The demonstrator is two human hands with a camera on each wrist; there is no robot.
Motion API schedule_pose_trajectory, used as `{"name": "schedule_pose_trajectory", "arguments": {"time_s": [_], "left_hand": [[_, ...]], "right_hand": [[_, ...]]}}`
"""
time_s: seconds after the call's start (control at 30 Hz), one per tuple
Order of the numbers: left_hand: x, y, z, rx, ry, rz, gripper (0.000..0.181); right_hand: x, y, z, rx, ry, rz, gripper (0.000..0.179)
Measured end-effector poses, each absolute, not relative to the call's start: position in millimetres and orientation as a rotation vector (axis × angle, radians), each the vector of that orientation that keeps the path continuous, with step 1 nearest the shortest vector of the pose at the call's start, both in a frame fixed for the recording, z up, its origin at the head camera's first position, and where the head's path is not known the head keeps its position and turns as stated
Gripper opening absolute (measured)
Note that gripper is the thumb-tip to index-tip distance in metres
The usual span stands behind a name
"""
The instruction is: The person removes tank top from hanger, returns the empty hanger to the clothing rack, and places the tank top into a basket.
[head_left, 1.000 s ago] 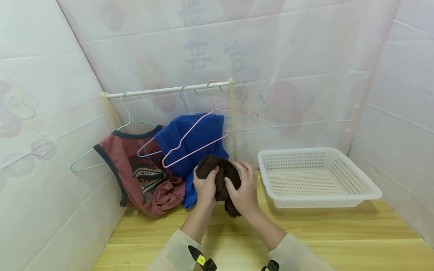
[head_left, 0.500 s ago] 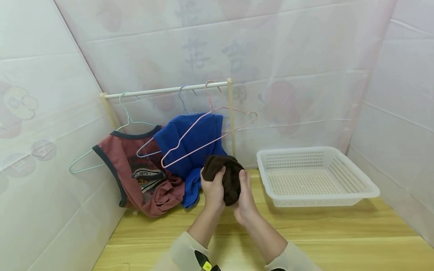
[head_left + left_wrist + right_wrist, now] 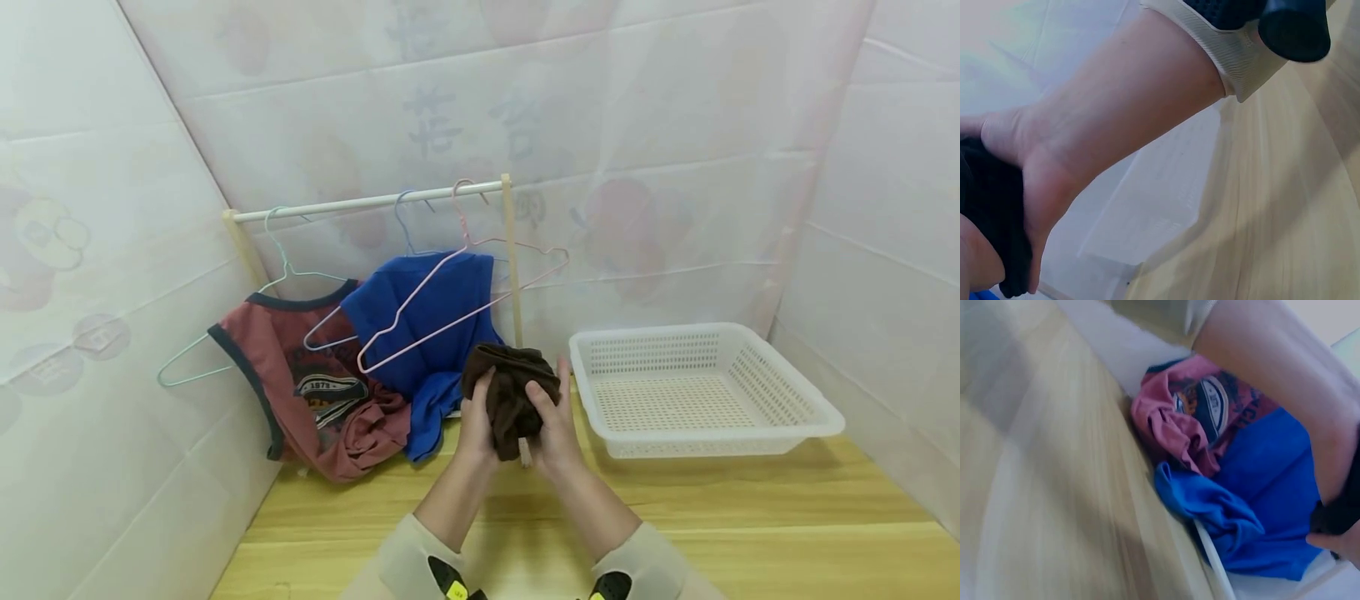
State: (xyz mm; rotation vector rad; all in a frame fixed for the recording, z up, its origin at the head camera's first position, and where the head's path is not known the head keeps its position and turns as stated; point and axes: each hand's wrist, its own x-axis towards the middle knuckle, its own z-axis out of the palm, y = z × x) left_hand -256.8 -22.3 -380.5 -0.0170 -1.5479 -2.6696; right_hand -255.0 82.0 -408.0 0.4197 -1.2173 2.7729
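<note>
Left hand [image 3: 476,425] and right hand [image 3: 556,427] both got fingers clamped on brown cloth [image 3: 513,392]. Pink hanger [image 3: 464,233] hangs 11 o'clock, basket [image 3: 720,436] 3.

In the head view, the brown cloth [image 3: 513,392] at five o'clock is soft, matt and creased. At eight o'clock the red garment [image 3: 296,375] is matt fabric with a flat print; the blue garment [image 3: 450,300], at nine, is smooth, dull cloth. At twelve, the pink hanger [image 3: 465,236] looks like plastic-coated wire. Toward ten, a smooth whitish rail [image 3: 352,202] joins pale posts [image 3: 512,250] that look wooden. The basket [image 3: 720,439] at four is perforated, semi-translucent plastic. At six, the desk [image 3: 720,517] has smooth, faintly glossy wood grain. Creased, satiny sheeting [image 3: 690,125] spans one o'clock.
</note>
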Motion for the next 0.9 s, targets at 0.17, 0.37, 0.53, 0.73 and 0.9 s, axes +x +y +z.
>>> {"name": "schedule_pose_trajectory", "arguments": {"time_s": [0.17,0.37,0.53,0.73,0.9], "left_hand": [[-252.8,-28.0,-371.7,-0.213,-1.58,-2.825,0.05],[-245.1,-27.5,-365.6,-0.363,-1.591,-2.883,0.039],[-244.8,-26.7,-369.1,-0.286,-1.637,-2.899,0.042],[-250.5,-21.8,-381.6,-0.223,-1.614,-2.947,0.057],[-255.0,-12.2,-389.0,-0.171,-1.483,-2.885,0.044]], "right_hand": [[-259.2,91.3,-403.0,0.62,-1.397,2.702,0.083],[-257.1,96.3,-395.7,0.671,-1.638,2.464,0.061],[-254.5,96.9,-391.1,0.54,-1.659,2.37,0.046],[-256.2,98.3,-391.6,0.327,-1.619,2.332,0.032],[-260.0,98.1,-394.4,0.237,-1.554,2.337,0.022]]}}
